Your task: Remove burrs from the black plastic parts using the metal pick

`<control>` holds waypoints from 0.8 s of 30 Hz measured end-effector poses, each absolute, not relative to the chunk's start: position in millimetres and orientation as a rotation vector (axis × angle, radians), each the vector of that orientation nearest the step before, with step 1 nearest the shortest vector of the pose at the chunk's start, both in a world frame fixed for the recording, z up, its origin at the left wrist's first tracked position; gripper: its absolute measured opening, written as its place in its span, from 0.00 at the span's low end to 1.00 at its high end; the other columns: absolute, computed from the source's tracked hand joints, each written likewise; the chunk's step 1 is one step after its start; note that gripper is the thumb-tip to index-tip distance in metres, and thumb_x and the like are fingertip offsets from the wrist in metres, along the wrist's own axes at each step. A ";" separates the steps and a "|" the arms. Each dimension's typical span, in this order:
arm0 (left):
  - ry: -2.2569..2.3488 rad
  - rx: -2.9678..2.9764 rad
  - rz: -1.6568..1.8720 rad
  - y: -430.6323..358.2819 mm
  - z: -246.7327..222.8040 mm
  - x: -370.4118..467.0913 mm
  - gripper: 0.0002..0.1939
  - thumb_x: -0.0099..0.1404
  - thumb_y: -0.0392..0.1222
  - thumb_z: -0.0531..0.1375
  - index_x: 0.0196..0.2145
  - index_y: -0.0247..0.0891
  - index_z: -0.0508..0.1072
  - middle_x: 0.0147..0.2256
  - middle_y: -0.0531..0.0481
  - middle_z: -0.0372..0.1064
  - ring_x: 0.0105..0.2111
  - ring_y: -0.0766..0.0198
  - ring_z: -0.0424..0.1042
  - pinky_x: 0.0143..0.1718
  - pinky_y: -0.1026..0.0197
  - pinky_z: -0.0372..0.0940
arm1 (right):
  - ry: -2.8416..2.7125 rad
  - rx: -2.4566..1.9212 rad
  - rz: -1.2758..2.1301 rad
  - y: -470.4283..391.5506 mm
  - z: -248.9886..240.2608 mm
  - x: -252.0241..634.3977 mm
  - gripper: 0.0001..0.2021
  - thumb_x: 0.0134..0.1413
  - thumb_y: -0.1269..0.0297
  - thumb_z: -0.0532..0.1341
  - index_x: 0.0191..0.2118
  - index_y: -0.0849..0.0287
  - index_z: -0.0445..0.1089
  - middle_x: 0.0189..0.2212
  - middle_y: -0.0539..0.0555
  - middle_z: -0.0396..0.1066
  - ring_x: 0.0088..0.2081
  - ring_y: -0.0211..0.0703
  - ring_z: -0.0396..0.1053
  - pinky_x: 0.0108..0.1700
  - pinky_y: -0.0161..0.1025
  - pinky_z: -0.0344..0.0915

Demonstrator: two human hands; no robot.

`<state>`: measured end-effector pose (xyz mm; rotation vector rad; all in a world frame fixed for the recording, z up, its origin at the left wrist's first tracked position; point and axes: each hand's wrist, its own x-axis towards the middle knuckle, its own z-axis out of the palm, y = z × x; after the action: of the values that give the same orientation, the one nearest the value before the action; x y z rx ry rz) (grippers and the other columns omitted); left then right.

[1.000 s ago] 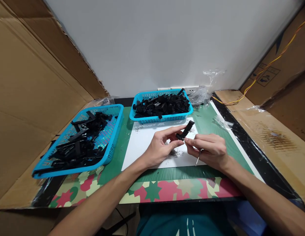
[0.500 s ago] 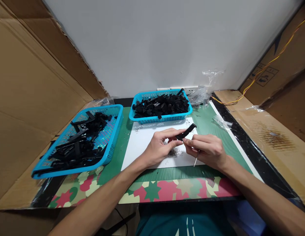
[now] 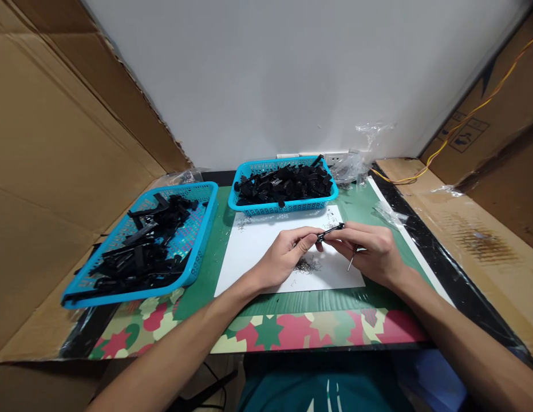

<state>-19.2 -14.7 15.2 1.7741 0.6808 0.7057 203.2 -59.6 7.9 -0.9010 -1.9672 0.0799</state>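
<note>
Between both hands is a narrow black plastic part (image 3: 330,231), held above a white sheet (image 3: 244,260). My left hand (image 3: 283,254) pinches its left end between thumb and fingers. The fingers of my right hand (image 3: 371,249) grip its right end, and a thin metal rod (image 3: 351,261), perhaps a small tool, sticks out below them from the same hand. Under the hands lies a heap of tiny metal pieces (image 3: 308,264), like small wire springs. Part of the black piece is hidden by the fingers.
A blue basket (image 3: 214,229) with long black parts stands at the left. Another blue basket (image 3: 283,209), full of small black parts, is at the back. Clear plastic bags (image 3: 350,169) lie beside it. Cardboard walls (image 3: 47,126) flank the table.
The black part has been turned from slanting steeply upward to lying nearly level. My right hand has moved a little to the right and up, its fingers now at the part's right end.
</note>
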 end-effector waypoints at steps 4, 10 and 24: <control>0.780 1.971 0.789 -14.3 16.7 -20.8 0.18 0.75 0.52 0.61 0.56 0.41 0.78 0.52 0.44 0.76 0.47 0.57 0.72 0.52 0.56 0.65 | -1.996 -0.970 0.134 -56.4 4.8 206.0 0.08 0.69 0.71 0.62 0.39 0.58 0.79 0.27 0.50 0.75 0.22 0.34 0.64 0.26 0.33 0.59; 0.879 2.203 0.878 -11.3 6.7 -22.9 0.10 0.70 0.46 0.68 0.45 0.40 0.79 0.43 0.48 0.80 0.40 0.59 0.72 0.48 0.55 0.65 | -2.047 -1.059 0.341 -51.4 -2.3 207.7 0.07 0.67 0.68 0.64 0.38 0.58 0.79 0.24 0.48 0.69 0.23 0.35 0.62 0.28 0.33 0.57; 0.936 2.340 0.804 -10.8 -4.4 -20.5 0.08 0.66 0.41 0.71 0.43 0.40 0.82 0.36 0.51 0.80 0.35 0.60 0.74 0.45 0.55 0.64 | -1.957 -1.252 0.319 -46.5 2.2 218.8 0.11 0.70 0.63 0.61 0.44 0.53 0.83 0.44 0.58 0.77 0.44 0.50 0.77 0.47 0.45 0.73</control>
<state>-20.5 -10.8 -4.4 2.3395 0.9365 0.8045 218.8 -46.5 2.2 -1.2523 -1.9573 0.3194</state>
